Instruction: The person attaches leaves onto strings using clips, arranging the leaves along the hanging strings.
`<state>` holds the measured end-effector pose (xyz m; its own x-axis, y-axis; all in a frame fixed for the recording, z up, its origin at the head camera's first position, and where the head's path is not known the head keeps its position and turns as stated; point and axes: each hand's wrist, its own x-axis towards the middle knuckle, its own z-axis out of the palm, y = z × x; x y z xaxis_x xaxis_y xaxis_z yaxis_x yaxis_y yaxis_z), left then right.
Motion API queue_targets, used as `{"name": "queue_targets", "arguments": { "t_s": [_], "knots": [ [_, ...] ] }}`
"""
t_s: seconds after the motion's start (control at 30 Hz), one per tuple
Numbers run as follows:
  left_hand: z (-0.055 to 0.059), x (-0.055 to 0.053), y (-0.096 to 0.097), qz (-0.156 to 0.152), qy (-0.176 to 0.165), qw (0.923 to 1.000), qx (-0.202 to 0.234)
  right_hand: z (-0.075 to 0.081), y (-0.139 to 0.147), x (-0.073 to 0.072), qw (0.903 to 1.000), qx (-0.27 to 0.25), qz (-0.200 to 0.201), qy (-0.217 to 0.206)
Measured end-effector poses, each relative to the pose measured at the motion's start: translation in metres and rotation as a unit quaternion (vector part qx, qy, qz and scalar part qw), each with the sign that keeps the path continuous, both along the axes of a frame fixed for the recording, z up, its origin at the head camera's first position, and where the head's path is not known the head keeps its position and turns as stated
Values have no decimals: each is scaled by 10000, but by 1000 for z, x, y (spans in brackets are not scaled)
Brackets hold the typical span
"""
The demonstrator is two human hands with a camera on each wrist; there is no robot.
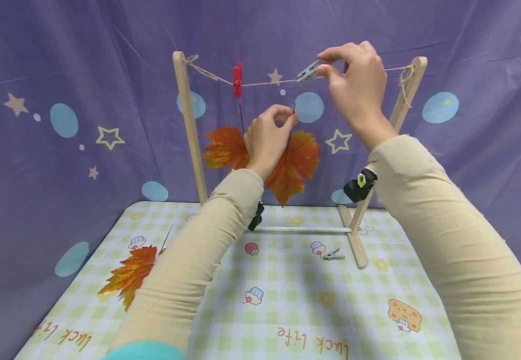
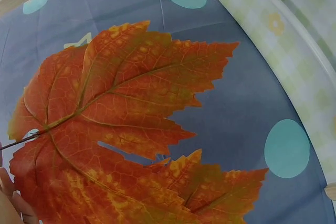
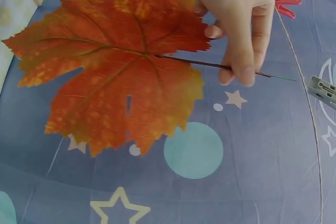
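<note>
My left hand [image 1: 269,132] pinches the dark stem of an orange maple leaf [image 1: 294,167] below the string. The stem's thin green tip points toward the string in the right wrist view. Up at the string [image 1: 265,83], my right hand [image 1: 359,82] pinches a grey clothespin [image 1: 310,71] between thumb and fingers. That clothespin [image 3: 321,90] is beside the string, apart from the stem tip. To the left, a red clothespin [image 1: 237,80] grips the string and the stem of another maple leaf [image 1: 224,145], partly hidden behind my left hand.
Wooden posts [image 1: 188,125] hold the string at both ends, with a white rod [image 1: 305,229] low between them. On the checked tablecloth [image 1: 287,285] lie another grey clothespin [image 1: 334,255] and, left of my left forearm, another maple leaf [image 1: 130,275].
</note>
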<state>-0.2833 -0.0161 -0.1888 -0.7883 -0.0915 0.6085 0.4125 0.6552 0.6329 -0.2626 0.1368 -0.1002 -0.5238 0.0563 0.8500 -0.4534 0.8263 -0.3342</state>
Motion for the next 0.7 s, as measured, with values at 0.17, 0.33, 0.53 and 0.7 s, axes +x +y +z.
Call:
{"name": "queue_targets", "arguments": {
  "t_s": [0.17, 0.33, 0.53, 0.7],
  "knots": [
    [-2, 0, 0, -26, 5, 10000, 41, 9, -2, -4, 9992, 90, -135, -356],
    [-6, -1, -2, -66, -2, 9999, 80, 18, -4, -8, 9950, 279, -267, -919],
    [-9, -2, -3, -101, 17, 9999, 20, 23, -6, -9, 9876, 611, -122, -1442],
    [-9, -2, -4, -152, 50, 9999, 20, 22, -7, -8, 9825, 896, -23, -1631]
  ]
}}
